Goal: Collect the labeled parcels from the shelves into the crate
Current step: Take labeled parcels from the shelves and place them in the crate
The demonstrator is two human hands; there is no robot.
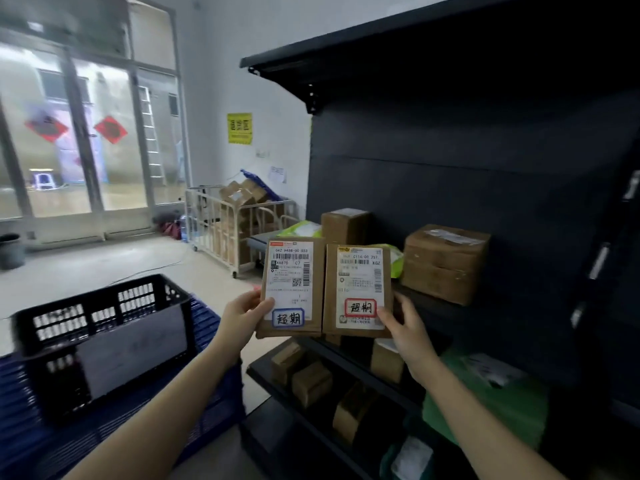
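Two flat, rectangular cardboard parcels are held upright side by side, edges touching, in front of the dark metal shelving [485, 168]. The left hand [242, 315] pinches the lower left corner of the left parcel [292, 287], thumb pressed on its white shipping label beside a blue-bordered sticker with handwritten characters. The right hand [403, 327] grips the lower right corner of the right parcel [358, 291], thumb on the label next to a red-bordered sticker.

The parcels are plain brown card with taped seams and printed barcodes. Behind them on the middle shelf stand a tall brown box [344, 225], a squat taped carton [446, 263] and a green-and-white soft mailer bag [304, 229]. The shelf below carries several small brown boxes [310, 382] and green plastic bags [491, 403], blurred at the frame's edge.

At lower left, well apart from the parcels, a black slotted plastic crate [100, 337] sits on what looks like a stack of blue ribbed plastic trays [214, 403]. The floor is pale concrete. A white wire cage trolley [225, 230] of cartons stands by the white wall, beneath a yellow sign [239, 128], with glass doors [79, 133] to the left.
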